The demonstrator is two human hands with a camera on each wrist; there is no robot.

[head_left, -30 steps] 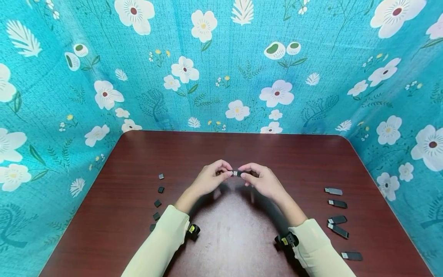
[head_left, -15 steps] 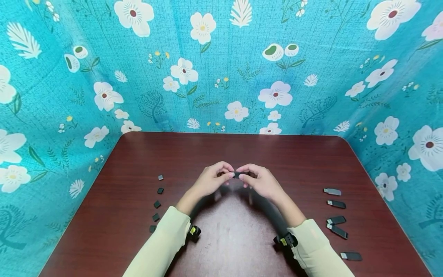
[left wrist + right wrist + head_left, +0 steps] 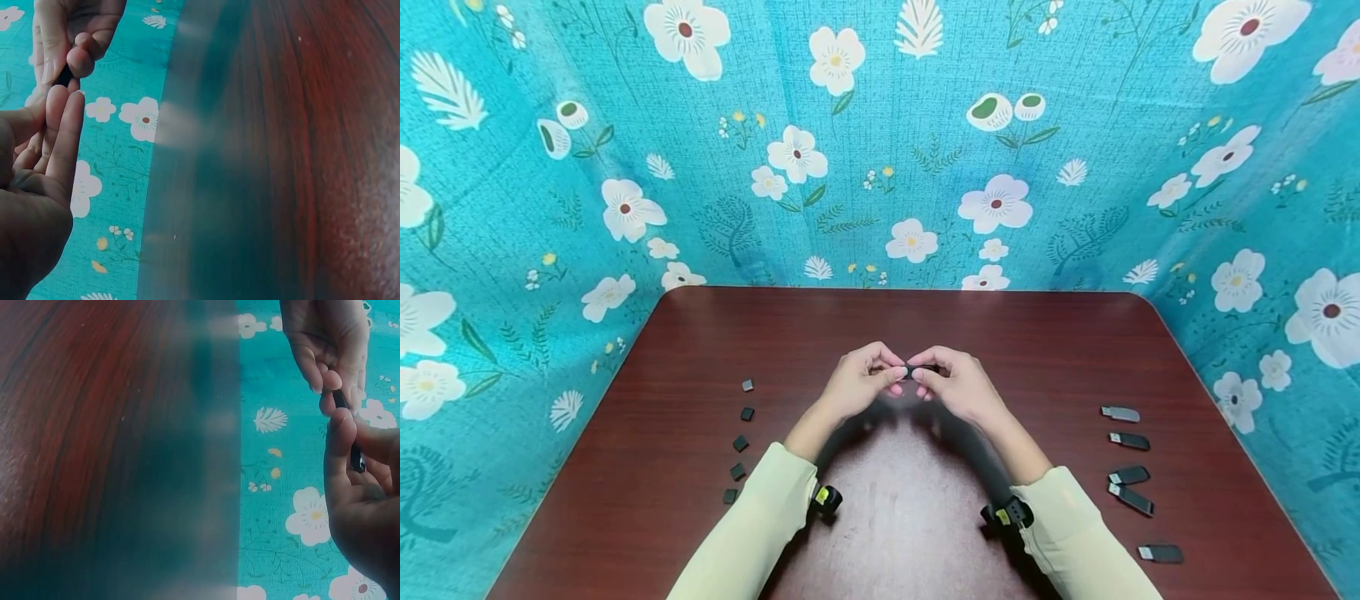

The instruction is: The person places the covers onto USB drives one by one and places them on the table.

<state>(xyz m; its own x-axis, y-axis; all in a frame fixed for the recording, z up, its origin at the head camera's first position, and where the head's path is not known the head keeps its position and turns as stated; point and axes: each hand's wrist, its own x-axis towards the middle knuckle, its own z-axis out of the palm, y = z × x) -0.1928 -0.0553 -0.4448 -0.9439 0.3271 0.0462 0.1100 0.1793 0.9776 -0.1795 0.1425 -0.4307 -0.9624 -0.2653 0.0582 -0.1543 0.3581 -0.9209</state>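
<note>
Above the table, my two hands meet at a small black USB flash drive [image 3: 911,372], largely covered by fingers. My left hand [image 3: 859,385] pinches its cap end between thumb and fingertips. My right hand [image 3: 953,385] grips the body with thumb and fingers. The right wrist view shows the dark body [image 3: 357,458] coming out behind the right fingers, in line with the dark piece between the left fingertips. In the left wrist view only a short black part [image 3: 64,75] shows between the two hands. No metal connector is visible between them.
Several small caps lie in a column at the left, among them a grey cap [image 3: 747,385] and a black cap [image 3: 741,443]. Several uncapped flash drives lie at the right, including a grey flash drive [image 3: 1120,414] and a black one [image 3: 1161,553]. A floral curtain [image 3: 865,208] hangs behind the table [image 3: 880,317].
The silver connector, visible between the hands a second ago, is now out of sight. The hands have come closer together, fingertips nearly touching. The pieces on the table have not moved.
</note>
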